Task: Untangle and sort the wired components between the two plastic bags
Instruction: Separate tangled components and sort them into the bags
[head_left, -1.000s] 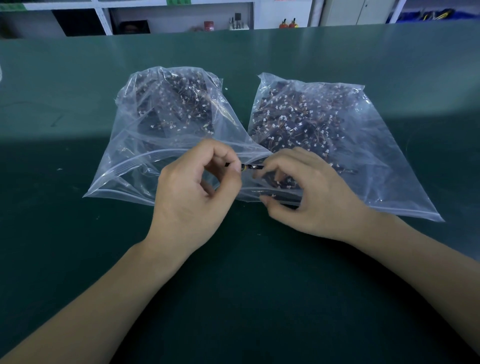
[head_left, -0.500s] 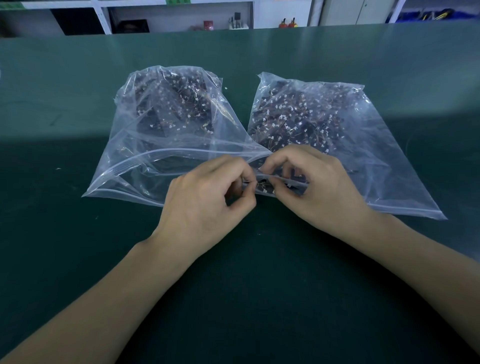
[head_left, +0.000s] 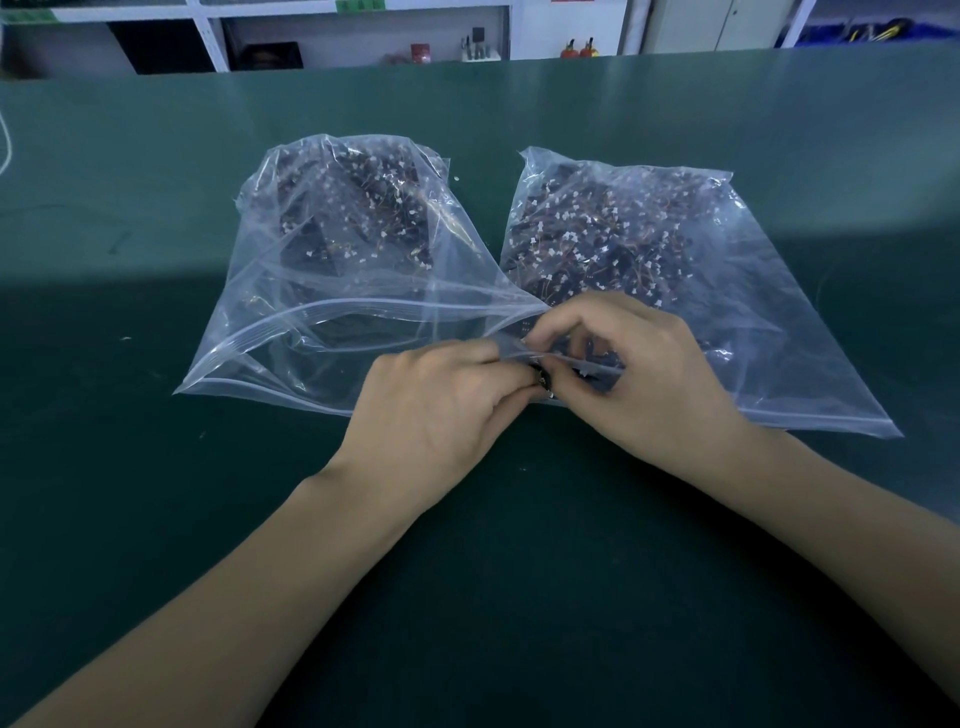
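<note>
Two clear zip bags lie side by side on the green table. The left bag (head_left: 291, 312) and the right bag (head_left: 779, 322) each hold a dark heap of wired components with small white connectors (head_left: 597, 234). The left bag's mouth gapes toward me. My left hand (head_left: 436, 410) and my right hand (head_left: 639, 374) meet at the near inner corners of the bags. Both pinch a small black wired component (head_left: 544, 382) between their fingertips, right at the edge of the right bag's mouth. Most of that component is hidden by my fingers.
The green table (head_left: 156, 519) stretches wide around the bags. White shelving (head_left: 363, 36) with small items stands beyond its far edge. A thin white cord (head_left: 6, 145) shows at the far left edge.
Both hands have dropped toward me from the bags' inner edges and closed together. The black component, first held up between the fingertips, now sits low at the right bag's mouth.
</note>
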